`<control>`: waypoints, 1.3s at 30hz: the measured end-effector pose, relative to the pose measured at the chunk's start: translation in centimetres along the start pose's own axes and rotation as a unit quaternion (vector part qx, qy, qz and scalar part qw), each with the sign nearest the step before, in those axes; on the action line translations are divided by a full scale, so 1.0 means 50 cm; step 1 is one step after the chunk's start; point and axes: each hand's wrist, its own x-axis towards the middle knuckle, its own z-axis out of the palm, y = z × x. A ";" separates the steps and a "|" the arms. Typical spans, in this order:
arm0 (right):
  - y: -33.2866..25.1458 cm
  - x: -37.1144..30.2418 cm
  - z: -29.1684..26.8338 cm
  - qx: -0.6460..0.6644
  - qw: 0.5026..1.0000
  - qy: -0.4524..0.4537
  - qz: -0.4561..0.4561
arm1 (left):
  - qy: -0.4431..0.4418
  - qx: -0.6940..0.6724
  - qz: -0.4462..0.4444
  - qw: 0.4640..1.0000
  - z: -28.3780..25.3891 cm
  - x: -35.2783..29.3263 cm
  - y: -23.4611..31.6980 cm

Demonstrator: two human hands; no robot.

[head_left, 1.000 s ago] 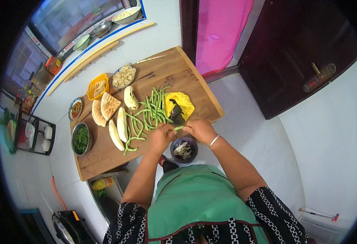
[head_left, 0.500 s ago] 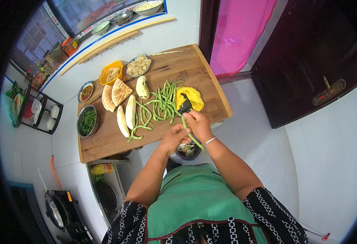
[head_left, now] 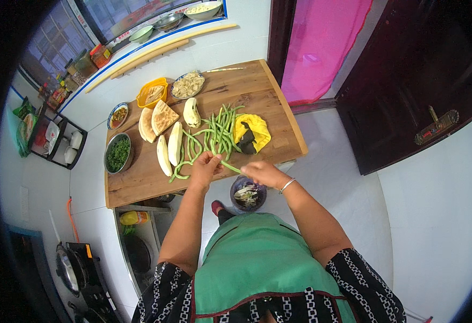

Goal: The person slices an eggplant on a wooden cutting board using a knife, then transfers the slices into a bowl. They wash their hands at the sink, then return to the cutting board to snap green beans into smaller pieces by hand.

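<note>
A long green bean (head_left: 229, 167) is stretched between my two hands at the near edge of the wooden table (head_left: 139, 188). My left hand (head_left: 206, 167) is closed on its left end, beside the heap of green beans (head_left: 222, 129). My right hand (head_left: 265, 173) has its fingers closed at the bean's other end, just past the table edge. Right of the heap lies a crumpled yellow and black bag (head_left: 258, 133). To the left are pale peeled long vegetables (head_left: 175, 144), with a shorter one (head_left: 192, 112) farther back.
Flatbread wedges (head_left: 165, 116), a yellow basket (head_left: 146, 102), a plate of pale slices (head_left: 187, 85), a small bowl (head_left: 118, 116) and a bowl of chopped greens (head_left: 118, 153) stand on the table's left and back. Below the near edge is a scrap bin (head_left: 248, 194). A dark door (head_left: 408, 81) stands at right.
My hands were close together in front of the bag, with the bean slanting down to the right. Now they are apart, the left one farther left over the table edge, the bean spanning between them.
</note>
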 end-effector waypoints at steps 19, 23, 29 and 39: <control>0.059 0.074 0.034 0.045 0.984 0.173 -0.016 | 0.154 -0.409 -0.139 0.889 -0.057 0.003 -0.170; 0.153 0.080 0.069 -0.047 0.986 0.162 0.006 | 0.201 -0.457 -0.134 0.856 -0.130 0.057 -0.158; 0.178 0.111 0.081 -0.206 0.964 0.166 -0.028 | 0.256 -0.456 -0.123 0.844 -0.195 0.131 -0.156; 0.029 0.268 0.098 -0.212 0.944 0.252 -0.036 | 0.107 -0.118 -0.160 0.974 -0.181 0.240 -0.124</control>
